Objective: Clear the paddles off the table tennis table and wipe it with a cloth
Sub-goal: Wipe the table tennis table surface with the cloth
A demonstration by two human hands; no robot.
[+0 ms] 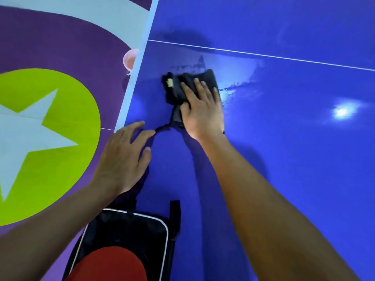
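Head view. Crumpled black cloth (188, 88) lies on the glossy blue table tennis table (284, 169), just inside its pale left edge and on the near side of the thin white line (263, 55). The right hand (200, 110) presses flat on the cloth, fingers straight and slightly spread, pinching nothing. The left hand (123, 157) rests on the tabletop beside the edge, fingers splayed and holding nothing. A thin dark strand from the cloth runs toward its fingertips; whether they touch cannot be told.

Damp streaks and a sheen mark the surface beyond and to the right of the cloth, which suggests that wiping is under way. No paddle lies on the visible tabletop. A red rounded shape (109, 264), probably a paddle, sits in the open black bag with white piping (125, 230) at the near edge, so clearing appears done. The wide, dry-looking area to the right probably remains to be wiped.
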